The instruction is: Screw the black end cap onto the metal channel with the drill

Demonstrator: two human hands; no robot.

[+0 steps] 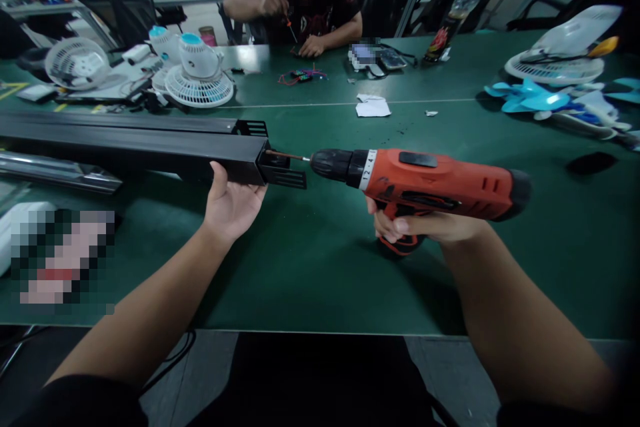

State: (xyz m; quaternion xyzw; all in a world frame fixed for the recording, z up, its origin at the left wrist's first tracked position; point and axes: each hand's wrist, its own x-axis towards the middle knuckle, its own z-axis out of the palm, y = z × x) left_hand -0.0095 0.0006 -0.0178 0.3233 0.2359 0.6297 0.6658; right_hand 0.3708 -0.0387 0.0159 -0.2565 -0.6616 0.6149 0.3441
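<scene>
A long black metal housing [150, 143] lies across the green table [320, 267], its open end pointing right. My left hand [231, 203] cups that end from below, thumb up against its near side. My right hand [425, 225] grips the handle of an orange and black cordless drill [420, 181], held level. The drill's bit [287, 156] points left, and its tip reaches into the housing's end bracket.
Across the table a person in black works on small electronics [300, 75] with a screwdriver. Small white fans [199, 70] stand at the back left, fan parts and blue blades [537, 97] at the right. Paper scraps [373, 107] lie mid-table. A silver bar [60, 172] lies left.
</scene>
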